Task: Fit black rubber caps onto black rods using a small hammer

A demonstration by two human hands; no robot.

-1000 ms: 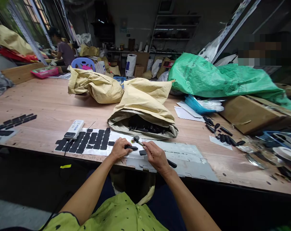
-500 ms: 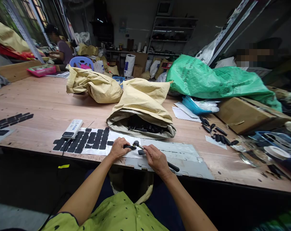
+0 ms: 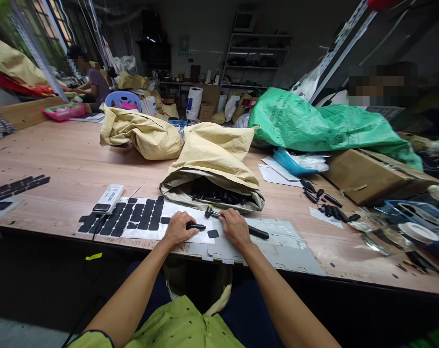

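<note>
My left hand (image 3: 178, 228) rests low over the white sheet, its fingers closed on a short black tube-like piece (image 3: 197, 226) that points right. Closed around its thin metal shaft, my right hand (image 3: 235, 227) holds a small hammer (image 3: 258, 232) with a thick black handle. The hammer's dark head with a yellowish face is beyond the black piece, apart from it. One black rounded pad (image 3: 212, 234) lies between the hands. To the left, rows of similar black pads (image 3: 144, 214) cover the white sheet (image 3: 132, 233).
A tan sack (image 3: 219, 150) opens toward me, with many black parts inside. A white device (image 3: 110, 197) stands at the pads' left. Loose black pieces (image 3: 333, 211) lie right, near a cardboard box (image 3: 372, 176). A grey board (image 3: 277, 237) is under my right hand.
The hammer head has moved up and away from the black piece, and its handle has swung farther up. My left hand still holds the piece. The pad between my hands is now uncovered.
</note>
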